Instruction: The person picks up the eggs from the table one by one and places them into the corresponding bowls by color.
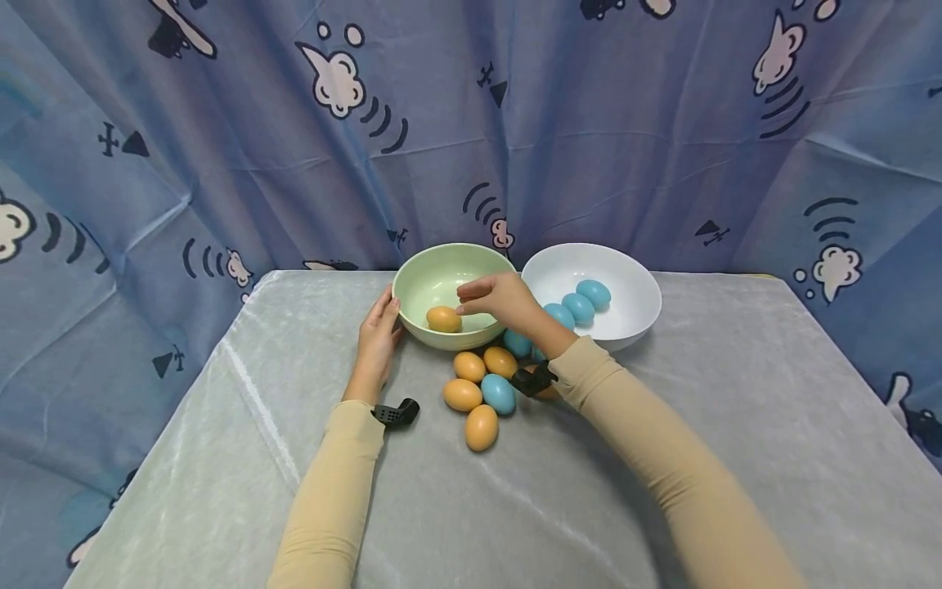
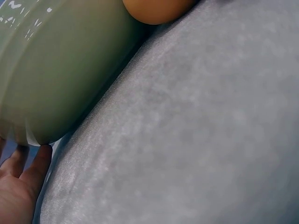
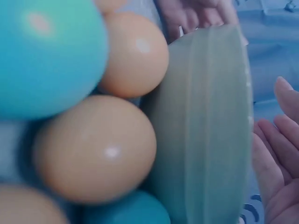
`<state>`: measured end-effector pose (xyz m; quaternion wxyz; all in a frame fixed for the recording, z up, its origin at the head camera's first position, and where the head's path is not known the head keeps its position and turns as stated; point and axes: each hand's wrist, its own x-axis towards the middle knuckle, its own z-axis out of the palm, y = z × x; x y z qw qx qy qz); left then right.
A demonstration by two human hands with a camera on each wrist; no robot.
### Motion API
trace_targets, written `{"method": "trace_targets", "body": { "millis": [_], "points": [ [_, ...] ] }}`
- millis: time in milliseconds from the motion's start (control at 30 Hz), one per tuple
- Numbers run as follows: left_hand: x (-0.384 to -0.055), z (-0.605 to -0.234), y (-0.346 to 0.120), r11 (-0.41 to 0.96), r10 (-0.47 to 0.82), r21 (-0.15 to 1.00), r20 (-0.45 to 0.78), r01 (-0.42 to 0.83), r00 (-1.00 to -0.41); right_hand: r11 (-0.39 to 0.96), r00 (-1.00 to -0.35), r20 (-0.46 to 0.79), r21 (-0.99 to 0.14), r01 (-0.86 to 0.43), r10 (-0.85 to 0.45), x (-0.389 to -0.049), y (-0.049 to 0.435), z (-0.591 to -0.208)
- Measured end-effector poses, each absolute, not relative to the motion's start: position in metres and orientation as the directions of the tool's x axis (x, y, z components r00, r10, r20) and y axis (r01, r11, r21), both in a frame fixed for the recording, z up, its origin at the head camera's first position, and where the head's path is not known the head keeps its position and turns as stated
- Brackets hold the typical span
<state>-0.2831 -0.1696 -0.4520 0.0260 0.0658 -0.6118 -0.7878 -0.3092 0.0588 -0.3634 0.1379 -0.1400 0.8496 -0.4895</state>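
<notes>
An orange egg (image 1: pixel 444 320) lies inside the light green bowl (image 1: pixel 456 255). Over that bowl my right hand (image 1: pixel 504 303) reaches in from the right, its fingertips right beside the egg. In the right wrist view its fingers (image 3: pixel 285 144) are spread apart past the rim with nothing between them. My left hand (image 1: pixel 377 348) touches the green bowl's left side, thumb near the rim. The left wrist view shows its fingers (image 2: pixel 39 165) extended against the outer wall. In front of the bowl lie several orange eggs (image 1: pixel 462 395) and a blue egg (image 1: pixel 499 394); my right wrist partly hides others.
To the right of the green bowl, a white bowl (image 1: pixel 636 298) holds blue eggs (image 1: pixel 593 294), partly behind my right forearm. Both bowls stand near the far edge of the cloth-covered table (image 1: pixel 243 458). A blue patterned curtain (image 1: pixel 603 164) hangs behind it.
</notes>
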Motion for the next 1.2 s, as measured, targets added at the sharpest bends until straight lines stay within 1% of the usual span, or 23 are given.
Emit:
{"method": "trace_targets", "body": {
  "millis": [167, 333, 533, 867, 1200],
  "points": [
    [-0.28, -0.446, -0.169, -0.247, -0.121, 0.968, -0.077, -0.046, -0.99, 0.431, -0.944, -0.076, -0.899, -0.074, -0.32, -0.29, 0.081, -0.357],
    [-0.283, -0.451, -0.168, -0.238, -0.137, 0.971, -0.067, -0.033, -0.988, 0.407, -0.953, -0.08, -0.912, -0.048, -0.291, -0.269, 0.107, -0.356],
    [-0.283, -0.452, -0.167, -0.248, -0.142, 0.968, -0.062, -0.025, -0.988, 0.443, -0.953, -0.117, -0.897, -0.019, -0.278, -0.246, 0.132, -0.359],
    [-0.283, -0.453, -0.168, -0.241, -0.143, 0.97, -0.067, -0.031, -0.987, 0.443, -0.954, -0.096, -0.895, -0.043, -0.285, -0.221, 0.16, -0.372],
    [-0.283, -0.451, -0.167, -0.238, -0.147, 0.971, -0.07, -0.034, -0.987, 0.43, -0.958, -0.068, -0.901, -0.061, -0.278, -0.202, 0.174, -0.389]
  ]
}}
